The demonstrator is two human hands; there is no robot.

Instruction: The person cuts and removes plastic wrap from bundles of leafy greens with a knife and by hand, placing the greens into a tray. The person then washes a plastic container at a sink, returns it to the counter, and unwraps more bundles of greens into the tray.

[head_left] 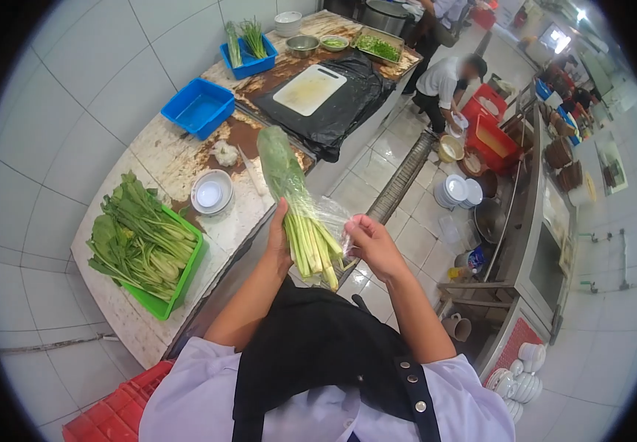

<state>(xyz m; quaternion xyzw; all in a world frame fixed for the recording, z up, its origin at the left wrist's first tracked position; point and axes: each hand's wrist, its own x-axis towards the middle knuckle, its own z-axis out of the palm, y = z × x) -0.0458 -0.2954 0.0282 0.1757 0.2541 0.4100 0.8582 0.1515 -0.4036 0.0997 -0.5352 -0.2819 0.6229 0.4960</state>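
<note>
A bundle of green vegetables [305, 232] with long pale stalks, its leafy top wrapped in clear plastic, is held in front of my apron. My left hand [280, 232] is closed around its left side. My right hand [370, 243] pinches the loose clear plastic film [332, 221] at the bundle's right side and draws it out a little from the stalks. Beyond the bundle, a knife [254, 171] lies on the worn counter [142, 155] beside a head of garlic [224, 152] and stacked white bowls [211, 193].
A green basket [177, 298] of leafy greens stands at left. Farther back are a blue tub [199, 109] and a white cutting board [310, 89] on black plastic. On the right, a co-worker [440, 82] bends near red crates [491, 144]; a floor drain [399, 191] runs between.
</note>
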